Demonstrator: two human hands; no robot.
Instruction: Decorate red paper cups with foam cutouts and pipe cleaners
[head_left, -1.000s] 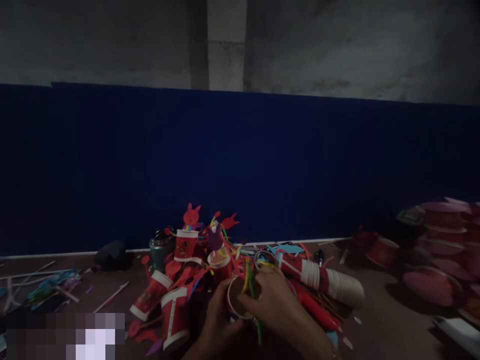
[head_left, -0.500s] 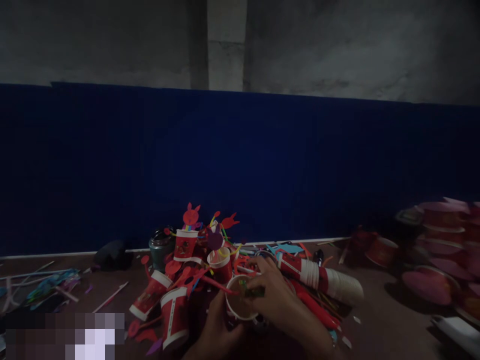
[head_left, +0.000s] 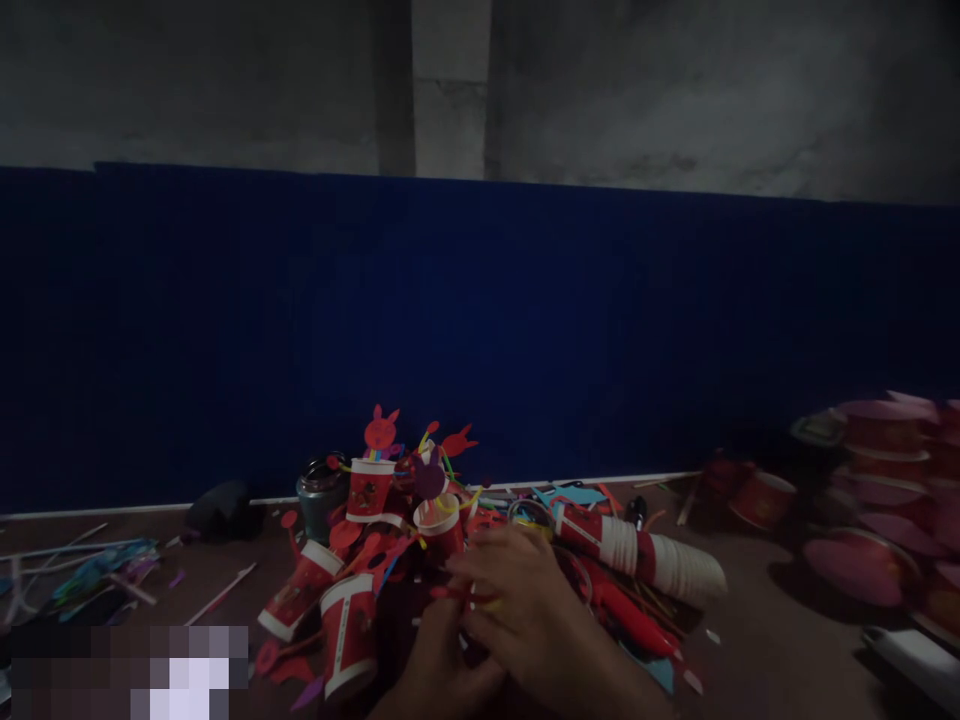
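My left hand (head_left: 444, 655) and my right hand (head_left: 517, 595) are close together at the front of the pile. My left fingers are curled around what looks like a paper cup, now mostly hidden behind both hands. My right hand lies over it with bent fingers, its grasp out of sight. A narrow red piece (head_left: 448, 593) and a bit of yellow show between the hands. Just left are red paper cups (head_left: 349, 630) with white rims. Behind stands a decorated cup (head_left: 371, 492) topped by a red animal-shaped cutout (head_left: 381, 432).
Two nested cup stacks (head_left: 679, 572) lie to the right, above a red tool-like object (head_left: 634, 618). A dark jar (head_left: 322, 495) stands behind the pile. Straws and scraps (head_left: 97, 575) lie left, pink-and-red cup items (head_left: 862, 570) far right. A blue panel (head_left: 480, 330) rises behind.
The cup's open mouth, facing up between my hands before with a green piece in it, no longer shows. My right hand has shifted left and down over it, against my left hand.
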